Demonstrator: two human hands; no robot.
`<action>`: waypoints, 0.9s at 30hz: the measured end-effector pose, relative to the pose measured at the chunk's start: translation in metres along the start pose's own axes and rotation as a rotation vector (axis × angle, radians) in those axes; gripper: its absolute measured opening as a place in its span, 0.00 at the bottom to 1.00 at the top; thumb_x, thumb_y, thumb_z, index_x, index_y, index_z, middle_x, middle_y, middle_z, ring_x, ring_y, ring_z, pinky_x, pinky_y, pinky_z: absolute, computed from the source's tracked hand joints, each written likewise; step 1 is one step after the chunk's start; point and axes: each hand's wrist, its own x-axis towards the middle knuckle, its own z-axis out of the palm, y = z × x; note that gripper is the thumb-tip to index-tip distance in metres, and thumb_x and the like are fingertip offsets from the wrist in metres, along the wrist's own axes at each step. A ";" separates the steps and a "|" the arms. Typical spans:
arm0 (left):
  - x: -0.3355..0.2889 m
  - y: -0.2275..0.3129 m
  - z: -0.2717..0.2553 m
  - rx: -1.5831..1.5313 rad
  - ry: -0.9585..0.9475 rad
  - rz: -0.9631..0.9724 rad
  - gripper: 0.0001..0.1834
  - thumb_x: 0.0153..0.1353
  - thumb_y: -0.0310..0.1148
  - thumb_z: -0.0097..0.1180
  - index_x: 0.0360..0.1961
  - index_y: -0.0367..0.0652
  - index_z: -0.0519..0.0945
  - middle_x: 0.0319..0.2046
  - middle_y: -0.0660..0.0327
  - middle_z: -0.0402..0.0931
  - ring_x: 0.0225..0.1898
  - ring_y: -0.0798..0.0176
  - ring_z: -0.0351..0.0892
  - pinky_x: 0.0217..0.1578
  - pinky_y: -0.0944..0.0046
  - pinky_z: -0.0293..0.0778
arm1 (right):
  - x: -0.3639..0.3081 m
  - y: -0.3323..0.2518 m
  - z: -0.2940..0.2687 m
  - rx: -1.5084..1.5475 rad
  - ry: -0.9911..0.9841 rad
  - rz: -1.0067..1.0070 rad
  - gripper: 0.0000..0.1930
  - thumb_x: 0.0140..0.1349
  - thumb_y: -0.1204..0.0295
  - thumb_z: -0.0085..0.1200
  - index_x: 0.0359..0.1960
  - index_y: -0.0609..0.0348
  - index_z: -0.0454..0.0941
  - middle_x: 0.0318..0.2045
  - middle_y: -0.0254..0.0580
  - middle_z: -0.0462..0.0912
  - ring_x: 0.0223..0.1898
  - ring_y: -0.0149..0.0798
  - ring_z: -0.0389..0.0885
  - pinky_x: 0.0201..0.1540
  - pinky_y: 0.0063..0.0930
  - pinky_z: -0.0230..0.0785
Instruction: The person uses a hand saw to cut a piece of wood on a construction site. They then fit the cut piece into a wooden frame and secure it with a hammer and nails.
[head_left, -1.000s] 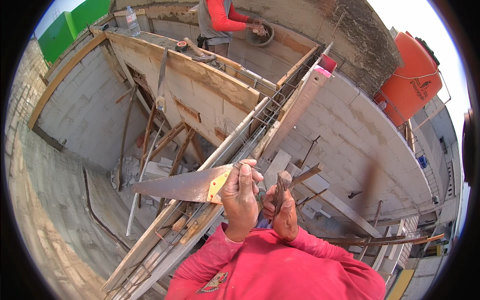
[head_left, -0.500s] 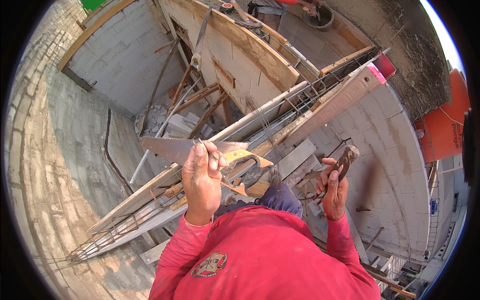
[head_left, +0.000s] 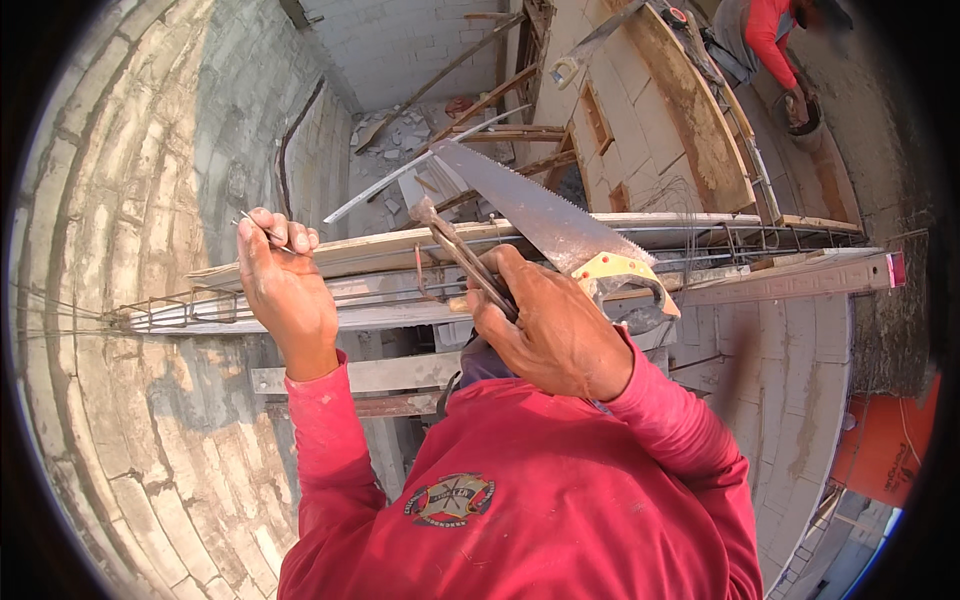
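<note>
the left hand [head_left: 287, 292] is closed at the fingertips, pinching thin, dark metal pins [head_left: 262, 232]. the right hand [head_left: 555, 325] grips a slim, worn brown tool [head_left: 455, 249], knobbed at its tip, slanting over the rough boards [head_left: 370, 258]. just beyond its knuckles is a saw [head_left: 540, 205], dull tapered steel, yellow-handled. coarse pale blocks [head_left: 120, 260] rise at left.

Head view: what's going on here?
The person's left hand pinches a thin metal piece above the work. The right hand grips a rusty hand tool, its head pointing away from the body. A handsaw sits just beyond the right hand, its blade extending past a long board. At upper right, a co-worker has a hand at a bucket.
</note>
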 end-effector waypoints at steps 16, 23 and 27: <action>-0.094 -0.027 -0.099 0.002 0.108 -0.315 0.16 0.86 0.42 0.41 0.41 0.43 0.71 0.64 0.53 0.76 0.56 0.63 0.77 0.59 0.59 0.73 | 0.067 -0.010 0.193 -0.117 -0.127 -0.216 0.31 0.66 0.72 0.63 0.65 0.69 0.62 0.54 0.68 0.77 0.54 0.71 0.80 0.55 0.55 0.77; -0.024 -0.045 -0.103 0.085 0.332 -0.236 0.15 0.85 0.41 0.43 0.43 0.44 0.74 0.51 0.60 0.78 0.45 0.63 0.81 0.50 0.59 0.79 | 0.077 -0.014 0.136 -0.574 0.250 -0.433 0.27 0.61 0.63 0.69 0.60 0.57 0.78 0.58 0.50 0.75 0.60 0.54 0.74 0.62 0.49 0.72; 0.001 -0.050 -0.119 0.132 0.384 -0.240 0.14 0.85 0.40 0.43 0.44 0.42 0.74 0.48 0.60 0.78 0.47 0.62 0.82 0.50 0.58 0.80 | 0.070 0.033 0.086 -1.048 0.003 -0.197 0.14 0.65 0.62 0.62 0.48 0.55 0.84 0.44 0.46 0.84 0.51 0.50 0.83 0.47 0.44 0.78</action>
